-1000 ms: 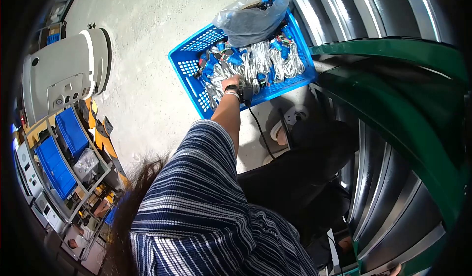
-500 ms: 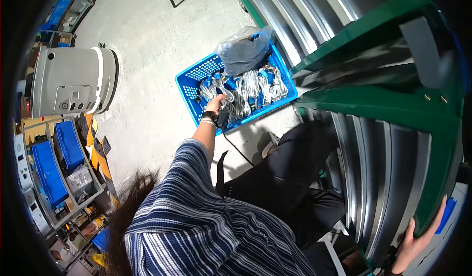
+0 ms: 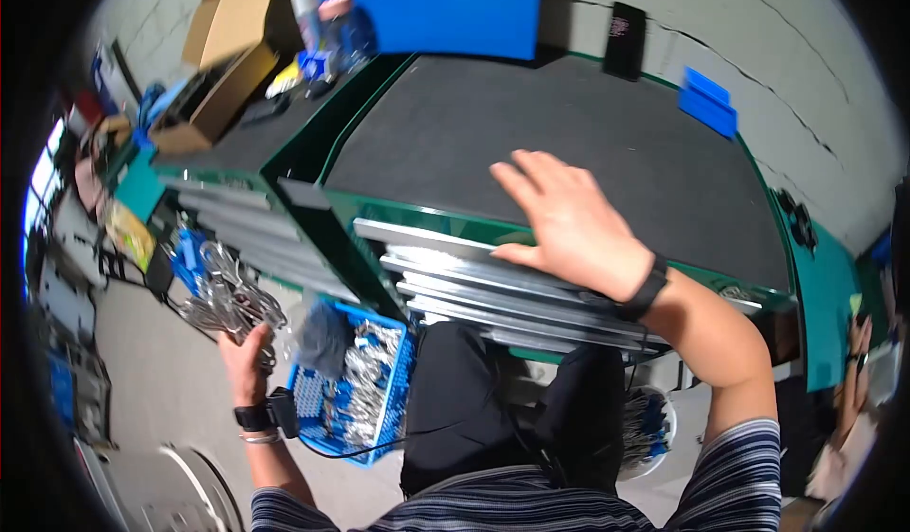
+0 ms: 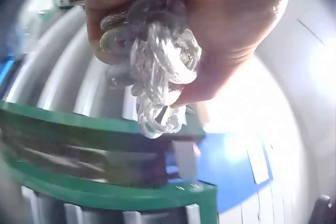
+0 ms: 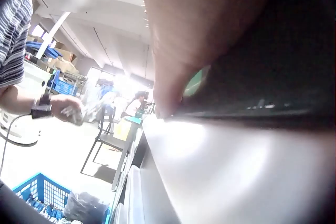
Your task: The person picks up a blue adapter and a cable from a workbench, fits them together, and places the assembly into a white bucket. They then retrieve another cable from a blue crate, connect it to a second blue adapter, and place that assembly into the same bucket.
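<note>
At the left of the head view, my left hand (image 3: 245, 360) grips a bundle of coiled cables (image 3: 232, 297) with blue connectors, raised above the floor. In the left wrist view, clear-sheathed cable loops (image 4: 163, 64) stick out of the curled fingers. Below and to the right of that hand stands a blue plastic basket (image 3: 405, 385) of similar cable coils (image 3: 368, 371), a grey plastic bag (image 3: 322, 339) lying on them. My right hand (image 3: 578, 227) holds nothing, its fingers spread over the front edge of the dark worktop (image 3: 569, 125).
Metal drawers (image 3: 474, 281) lie under the green-edged worktop. A blue panel (image 3: 436, 6), a dark phone-like device (image 3: 625, 44) and a cardboard box (image 3: 213, 101) stand at the back. A white bucket (image 3: 671, 432) of cables is by my knee; another person's arm (image 3: 846, 399) shows at right.
My left hand has come up out of the basket with the cable bundle. My right hand, at the cabinet edge before, is over the worktop's front. The head view has swung to the worktop.
</note>
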`<state>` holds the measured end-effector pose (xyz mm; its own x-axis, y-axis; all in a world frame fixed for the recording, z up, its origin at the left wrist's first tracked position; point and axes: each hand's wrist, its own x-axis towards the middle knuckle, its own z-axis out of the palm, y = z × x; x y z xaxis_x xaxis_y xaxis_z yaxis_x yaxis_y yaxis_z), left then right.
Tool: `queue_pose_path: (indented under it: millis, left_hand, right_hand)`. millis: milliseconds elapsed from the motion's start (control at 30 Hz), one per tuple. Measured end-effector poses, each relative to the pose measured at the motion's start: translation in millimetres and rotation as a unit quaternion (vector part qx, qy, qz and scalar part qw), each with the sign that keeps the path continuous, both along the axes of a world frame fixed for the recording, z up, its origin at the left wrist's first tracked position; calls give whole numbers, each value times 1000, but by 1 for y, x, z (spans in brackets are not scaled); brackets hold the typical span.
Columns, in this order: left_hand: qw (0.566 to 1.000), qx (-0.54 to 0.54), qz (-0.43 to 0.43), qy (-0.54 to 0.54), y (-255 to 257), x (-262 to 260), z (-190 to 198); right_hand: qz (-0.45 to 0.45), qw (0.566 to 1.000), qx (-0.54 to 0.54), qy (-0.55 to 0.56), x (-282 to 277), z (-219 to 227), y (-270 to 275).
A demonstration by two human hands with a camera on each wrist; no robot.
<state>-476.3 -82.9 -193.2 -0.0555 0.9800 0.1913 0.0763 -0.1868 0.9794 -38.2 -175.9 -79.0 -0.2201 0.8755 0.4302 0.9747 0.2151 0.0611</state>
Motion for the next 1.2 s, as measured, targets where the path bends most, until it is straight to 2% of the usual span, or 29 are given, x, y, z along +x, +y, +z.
queue_pose_path:
  millis: [67,133,167,200,233,267,333,400,467,533,600,667,733,800,867,900,933,1000,1067,1167,1200]
  left_hand:
    - [992,76,-79,67,14,20,53]
    - [964,152,-163,143,12,71,125]
    - [953,151,-196,172,10,100,155]
    - [941,150,-228,200,8,131,178]
    - [917,199,-247,243,11,164,194]
    - [889,246,-263,284,14,195,207]
    - [842,268,-365,293,29,261,222]
    - [789,272,-419,357,43,324,223]
    - [751,224,-425,454,42,380,224]
    - [674,312,-407,533,67,425,210]
    - [616,300,-384,619,83,452,204]
    - [614,325,-375,614,110,463,196]
    - [646,331,-339,598,122,467,191]
    - [656,302,-355,595,127,465,187]
    - [714,274,-364,531,134,459,180]
    - [733,236,-430,471,143,454,176]
    - [761,229,-453,404,149,451,164]
    - [787,182,-496,317,164,448,147]
    - [808,119,-522,246,154,438,159]
    - [824,115,-510,217,159,439,161]
    - [828,158,-506,183,162,441,160]
  right_hand:
    - [-3,1000,3,-5,5,-14,1]
    - [-1,1000,14,8,8,-19,0]
    - [-3,1000,17,11,9,-21,0]
    - [-4,1000,19,12,10,-21,-2]
    - [-4,1000,7,17,12,-20,-4]
    - [-8,999,47,6,14,-28,-2]
    - [-18,998,54,12,14,-28,-6]
    - [-14,998,60,12,15,-30,-6]
    - [-19,999,23,16,13,-24,-9]
    - [-23,999,22,11,13,-23,-8]
    - [-35,999,8,4,12,-20,-9]
    - [-36,999,19,0,12,-22,-8]
    - [-36,999,26,-4,13,-21,-7]
    - [-27,1000,7,3,13,-16,-9]
    - [-25,1000,15,-2,13,-20,-5]
    - [-20,999,26,-1,13,-21,-4]
    - [-16,999,37,0,13,-20,-4]
    - [-16,1000,8,6,14,-14,-4]
    - [-9,1000,-24,16,13,-14,-3]
    - [41,994,-67,80,24,-12,1]
    - [90,991,-53,80,37,-12,2]
